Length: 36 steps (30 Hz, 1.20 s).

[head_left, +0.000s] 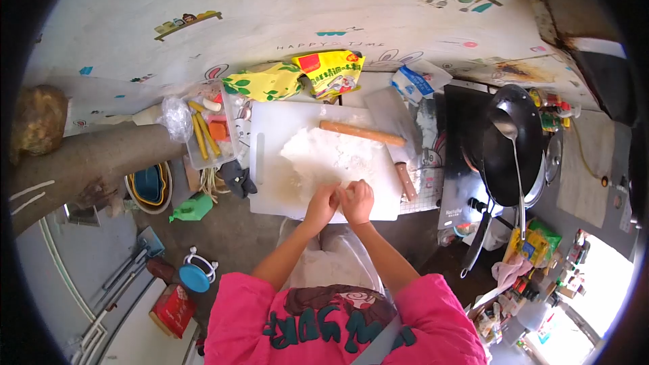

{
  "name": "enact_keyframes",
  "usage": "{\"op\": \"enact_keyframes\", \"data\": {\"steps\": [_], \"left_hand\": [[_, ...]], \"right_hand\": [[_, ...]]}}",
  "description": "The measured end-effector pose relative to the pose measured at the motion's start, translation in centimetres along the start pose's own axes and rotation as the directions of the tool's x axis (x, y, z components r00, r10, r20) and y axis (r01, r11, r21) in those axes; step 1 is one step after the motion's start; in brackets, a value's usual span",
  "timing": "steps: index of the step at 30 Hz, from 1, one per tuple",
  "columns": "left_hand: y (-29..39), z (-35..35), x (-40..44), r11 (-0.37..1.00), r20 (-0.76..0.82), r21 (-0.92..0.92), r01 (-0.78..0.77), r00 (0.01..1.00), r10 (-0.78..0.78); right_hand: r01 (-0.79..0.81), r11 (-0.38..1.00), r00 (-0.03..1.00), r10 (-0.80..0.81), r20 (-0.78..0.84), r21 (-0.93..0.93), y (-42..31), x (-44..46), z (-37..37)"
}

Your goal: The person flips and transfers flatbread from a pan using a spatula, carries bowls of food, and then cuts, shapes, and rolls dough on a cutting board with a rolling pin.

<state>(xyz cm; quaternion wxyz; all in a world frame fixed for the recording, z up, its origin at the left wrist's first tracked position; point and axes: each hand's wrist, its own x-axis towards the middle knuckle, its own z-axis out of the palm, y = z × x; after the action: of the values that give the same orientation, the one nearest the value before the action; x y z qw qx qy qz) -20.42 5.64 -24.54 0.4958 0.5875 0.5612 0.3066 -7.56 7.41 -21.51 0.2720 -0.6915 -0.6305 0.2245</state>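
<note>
My left hand and my right hand meet over the near edge of a white cutting board. The fingers of both are closed, pinching together at what looks like a small pale piece of dough, mostly hidden by them. White flour covers the middle of the board just beyond my hands. A wooden rolling pin lies slantwise across the far part of the board. At the right edge rests a cleaver, its wooden handle pointing towards me.
Left of the board stands a clear plastic bin with yellow-handled things. A yellow bag and a blue-white packet lean at the back. On the right, a black wok with a metal ladle sits over the cooktop.
</note>
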Motion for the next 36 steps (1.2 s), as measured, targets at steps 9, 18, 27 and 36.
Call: {"op": "enact_keyframes", "data": {"steps": [9,18,27,36], "left_hand": [[0.8,5.0,-2.6,0.618,0.049,-0.648,0.446,0.834,-0.55],[-0.5,1.2,-0.4,0.971,0.04,-0.138,0.193,0.981,-0.189],[1.6,3.0,-0.5,0.993,-0.138,-0.013,0.116,0.984,-0.117],[2.6,-4.7,-0.8,0.944,-0.026,0.306,0.121,0.993,-0.119]], "right_hand": [[0.044,0.992,0.999,-0.042,0.02,-0.12,2.1,4.3,0.9],[0.073,0.992,0.997,-0.076,-0.023,-0.103,-0.2,0.8,-0.1],[-0.096,0.984,0.995,0.094,-0.022,-0.151,1.1,4.3,1.5],[-0.208,0.901,0.957,0.109,0.267,0.381,-0.3,2.0,0.5]]}}
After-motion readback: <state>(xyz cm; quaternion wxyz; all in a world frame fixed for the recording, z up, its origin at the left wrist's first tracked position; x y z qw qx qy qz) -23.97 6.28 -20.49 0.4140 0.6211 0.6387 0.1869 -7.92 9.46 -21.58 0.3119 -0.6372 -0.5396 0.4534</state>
